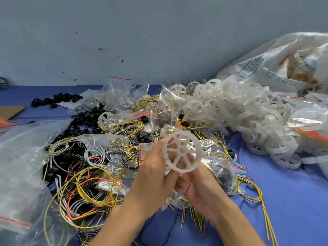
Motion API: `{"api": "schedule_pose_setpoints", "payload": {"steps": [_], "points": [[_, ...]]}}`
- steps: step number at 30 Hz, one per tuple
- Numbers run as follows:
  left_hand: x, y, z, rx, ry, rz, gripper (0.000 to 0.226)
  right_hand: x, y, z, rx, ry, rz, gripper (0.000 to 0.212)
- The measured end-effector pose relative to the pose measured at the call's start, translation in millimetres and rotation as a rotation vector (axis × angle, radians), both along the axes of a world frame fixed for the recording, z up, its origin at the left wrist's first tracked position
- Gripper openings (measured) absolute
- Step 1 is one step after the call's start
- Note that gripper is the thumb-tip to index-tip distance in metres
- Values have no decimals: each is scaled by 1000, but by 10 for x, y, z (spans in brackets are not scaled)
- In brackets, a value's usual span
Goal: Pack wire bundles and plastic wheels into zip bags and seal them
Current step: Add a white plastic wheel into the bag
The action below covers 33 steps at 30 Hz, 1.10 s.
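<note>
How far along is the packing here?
Done: some filled zip bags lie in the middle; whether they are sealed, I cannot tell. In hand: the left hand and right hand hold one white wheel over a clear bag. Left: a heap of loose wheels at right and loose wire bundles at left are unbagged.

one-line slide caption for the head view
Left hand and right hand hold a wheel over wires and zip bags on a blue table.
</note>
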<state>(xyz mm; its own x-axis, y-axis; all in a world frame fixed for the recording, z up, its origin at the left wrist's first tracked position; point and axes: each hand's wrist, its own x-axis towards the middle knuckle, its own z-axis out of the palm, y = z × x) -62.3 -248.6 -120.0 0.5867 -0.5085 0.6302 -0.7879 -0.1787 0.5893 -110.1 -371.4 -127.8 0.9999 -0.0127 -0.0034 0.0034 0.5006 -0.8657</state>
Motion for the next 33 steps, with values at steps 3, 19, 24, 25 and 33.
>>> {"api": "schedule_pose_setpoints", "payload": {"steps": [3, 19, 24, 25, 33], "points": [[39, 52, 33, -158, 130, 175, 21, -6, 62, -22, -221, -62, -182, 25], [392, 345, 213, -721, 969, -245, 38, -19, 288, -178, -1461, -442, -650, 37], [462, 457, 190, -568, 1024, -464, 50, -8, 231, -168, -930, -220, -622, 12], [471, 480, 173, -529, 1020, -477, 48, 0, 225, -159, -834, -194, -622, 15], [490, 545, 72, 23, 662, -95, 22, -18, 177, -118, -669, -247, -737, 17]]}}
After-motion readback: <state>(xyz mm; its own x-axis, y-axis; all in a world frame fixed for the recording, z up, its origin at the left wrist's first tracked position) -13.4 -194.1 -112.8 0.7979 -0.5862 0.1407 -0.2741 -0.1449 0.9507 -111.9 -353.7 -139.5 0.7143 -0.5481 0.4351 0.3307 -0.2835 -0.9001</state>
